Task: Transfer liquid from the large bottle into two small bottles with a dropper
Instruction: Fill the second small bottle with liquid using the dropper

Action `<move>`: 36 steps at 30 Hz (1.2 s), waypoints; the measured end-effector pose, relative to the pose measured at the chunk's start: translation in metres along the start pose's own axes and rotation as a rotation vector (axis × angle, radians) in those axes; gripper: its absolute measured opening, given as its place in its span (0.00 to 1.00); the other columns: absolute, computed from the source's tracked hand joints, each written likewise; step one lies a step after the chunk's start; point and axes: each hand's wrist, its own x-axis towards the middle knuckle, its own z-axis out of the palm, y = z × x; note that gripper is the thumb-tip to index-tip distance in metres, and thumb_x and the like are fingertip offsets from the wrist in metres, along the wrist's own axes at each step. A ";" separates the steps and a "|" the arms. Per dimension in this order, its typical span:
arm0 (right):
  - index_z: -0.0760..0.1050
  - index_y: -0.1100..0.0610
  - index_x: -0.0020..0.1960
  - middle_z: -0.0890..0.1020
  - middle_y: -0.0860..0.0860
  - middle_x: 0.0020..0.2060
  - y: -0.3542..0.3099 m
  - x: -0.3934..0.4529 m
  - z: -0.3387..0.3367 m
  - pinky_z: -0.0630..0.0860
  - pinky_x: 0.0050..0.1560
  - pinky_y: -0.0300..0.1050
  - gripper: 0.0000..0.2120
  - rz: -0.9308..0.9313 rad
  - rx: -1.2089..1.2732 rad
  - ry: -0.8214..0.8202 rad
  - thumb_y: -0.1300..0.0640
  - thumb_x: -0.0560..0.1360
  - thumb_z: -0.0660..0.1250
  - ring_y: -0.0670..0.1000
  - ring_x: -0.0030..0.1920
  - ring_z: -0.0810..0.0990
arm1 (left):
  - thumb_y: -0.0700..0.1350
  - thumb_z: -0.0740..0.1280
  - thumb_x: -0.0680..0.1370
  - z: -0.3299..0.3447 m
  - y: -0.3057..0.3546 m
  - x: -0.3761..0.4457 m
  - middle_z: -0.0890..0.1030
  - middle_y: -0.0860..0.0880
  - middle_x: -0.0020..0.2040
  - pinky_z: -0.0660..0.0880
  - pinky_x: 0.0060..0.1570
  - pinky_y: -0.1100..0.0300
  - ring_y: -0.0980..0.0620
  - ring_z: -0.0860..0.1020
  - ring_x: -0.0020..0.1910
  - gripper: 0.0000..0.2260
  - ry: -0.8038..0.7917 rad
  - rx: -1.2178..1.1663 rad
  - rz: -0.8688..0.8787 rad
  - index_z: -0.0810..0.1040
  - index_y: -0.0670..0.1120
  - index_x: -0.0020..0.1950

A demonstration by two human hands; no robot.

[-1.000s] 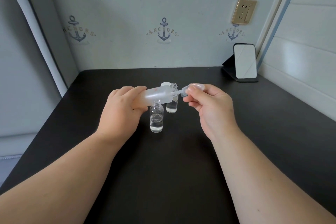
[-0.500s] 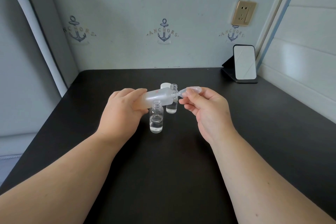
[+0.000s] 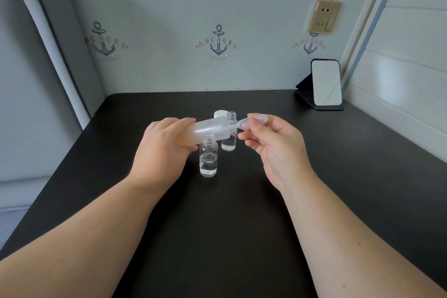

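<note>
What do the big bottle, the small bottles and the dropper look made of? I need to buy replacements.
Large bottle: frosted translucent, likely plastic or frosted glass; its milky matt surface leaves it open.
Near small bottle and far small bottle: clear and glossy with threaded necks, glass or hard plastic.
Dropper: soft-looking translucent plastic, pinched by the right hand.

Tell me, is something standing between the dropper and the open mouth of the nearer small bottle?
Nothing visible does. The dropper, pinched by the right hand, has its tip at the large bottle mouth. The nearer small bottle stands uncapped just below, its mouth overlapping the large bottle in view.
</note>
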 end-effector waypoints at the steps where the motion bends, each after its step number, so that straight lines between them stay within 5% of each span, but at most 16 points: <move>1: 0.83 0.62 0.52 0.87 0.55 0.44 0.000 0.000 0.000 0.80 0.43 0.40 0.06 0.000 0.000 0.000 0.62 0.77 0.72 0.53 0.41 0.86 | 0.42 0.75 0.74 0.000 0.000 0.000 0.79 0.54 0.59 0.65 0.57 0.57 0.46 0.73 0.60 0.21 -0.001 -0.001 -0.004 0.80 0.53 0.67; 18: 0.84 0.59 0.48 0.87 0.57 0.45 0.001 0.001 -0.002 0.80 0.44 0.41 0.05 -0.017 -0.073 0.014 0.58 0.77 0.73 0.52 0.42 0.86 | 0.42 0.75 0.74 -0.002 0.002 0.000 0.78 0.56 0.55 0.66 0.54 0.56 0.47 0.72 0.56 0.19 0.009 -0.014 0.017 0.81 0.54 0.64; 29: 0.84 0.56 0.40 0.86 0.54 0.40 -0.019 0.005 -0.020 0.80 0.41 0.39 0.09 0.016 0.185 0.180 0.58 0.78 0.71 0.51 0.39 0.85 | 0.42 0.76 0.72 -0.007 -0.001 0.002 0.79 0.55 0.54 0.73 0.56 0.49 0.45 0.75 0.55 0.20 -0.021 -0.011 -0.051 0.80 0.54 0.63; 36: 0.82 0.59 0.46 0.85 0.52 0.38 -0.029 0.012 -0.039 0.79 0.40 0.38 0.06 -0.009 0.367 0.291 0.58 0.79 0.70 0.49 0.37 0.84 | 0.45 0.74 0.74 -0.010 -0.005 0.002 0.77 0.60 0.49 0.67 0.46 0.66 0.57 0.73 0.50 0.18 0.038 -0.057 -0.145 0.78 0.58 0.62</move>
